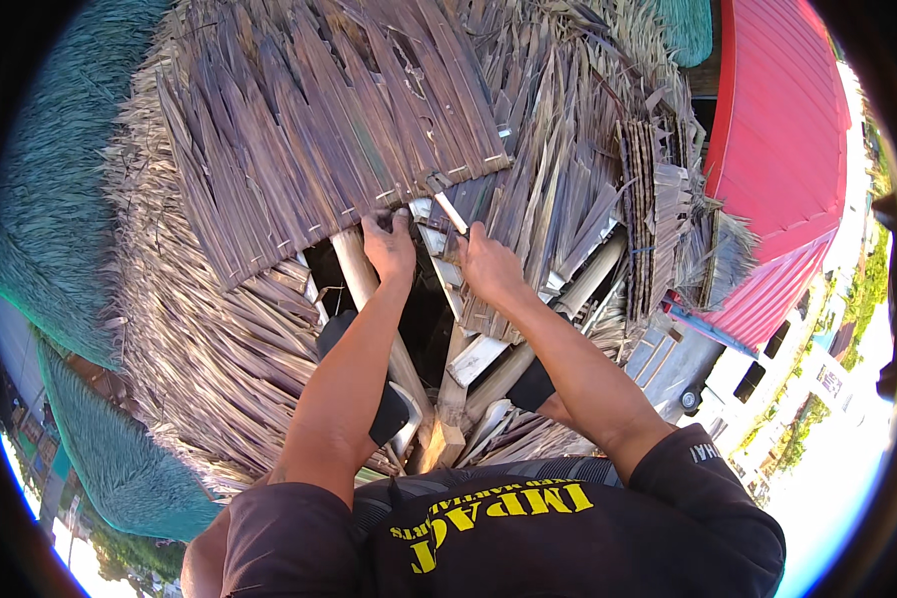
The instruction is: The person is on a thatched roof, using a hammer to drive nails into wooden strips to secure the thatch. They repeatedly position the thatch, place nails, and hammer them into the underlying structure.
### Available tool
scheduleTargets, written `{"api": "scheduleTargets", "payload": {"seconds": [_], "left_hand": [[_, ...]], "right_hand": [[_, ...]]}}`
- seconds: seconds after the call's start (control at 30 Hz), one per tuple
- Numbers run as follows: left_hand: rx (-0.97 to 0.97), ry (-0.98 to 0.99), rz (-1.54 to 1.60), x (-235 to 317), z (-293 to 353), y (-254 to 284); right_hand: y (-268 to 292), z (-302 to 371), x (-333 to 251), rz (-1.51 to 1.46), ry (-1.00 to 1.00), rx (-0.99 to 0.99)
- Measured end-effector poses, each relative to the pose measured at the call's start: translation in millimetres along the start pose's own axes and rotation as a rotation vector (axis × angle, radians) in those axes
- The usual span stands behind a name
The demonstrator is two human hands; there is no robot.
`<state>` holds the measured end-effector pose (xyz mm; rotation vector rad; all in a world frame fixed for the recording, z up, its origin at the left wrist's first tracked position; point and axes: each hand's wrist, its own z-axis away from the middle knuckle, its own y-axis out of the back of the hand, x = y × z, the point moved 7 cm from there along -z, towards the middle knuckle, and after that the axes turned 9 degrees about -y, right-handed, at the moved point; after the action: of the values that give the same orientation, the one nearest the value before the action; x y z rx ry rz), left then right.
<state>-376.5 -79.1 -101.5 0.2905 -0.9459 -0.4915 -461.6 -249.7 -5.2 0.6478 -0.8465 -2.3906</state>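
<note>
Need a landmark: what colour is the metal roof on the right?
Red roof, head view.

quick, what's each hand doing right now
Left hand: closed on the edge of the thatch panel.
Right hand: closed around a hammer handle.

A thatch panel (319, 130) of dry grey-brown palm leaves lies across the roof at twelve o'clock from the person, its leaves folded side by side over a thin batten that runs along its lower edge, tilted so that the right end sits higher. The left hand (389, 249) grips that lower edge near its middle. A hammer (447, 204) with a pale wooden handle and dark metal head is held in the right hand (488, 267), at one o'clock; its head is just beside the batten's right end, the handle slanting down to the fist.
</note>
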Motion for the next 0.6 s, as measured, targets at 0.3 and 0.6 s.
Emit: {"api": "scheduleTargets", "payload": {"seconds": [0.3,0.6], "left_hand": [[0.321,0.426,1.329,-51,-40,-29],[0.373,0.442,1.298,-42,-27,-27]], "right_hand": [[31,10,-28,-0.003,0.044,0.016],[56,42,-54,-0.152,0.28,0.19]]}}
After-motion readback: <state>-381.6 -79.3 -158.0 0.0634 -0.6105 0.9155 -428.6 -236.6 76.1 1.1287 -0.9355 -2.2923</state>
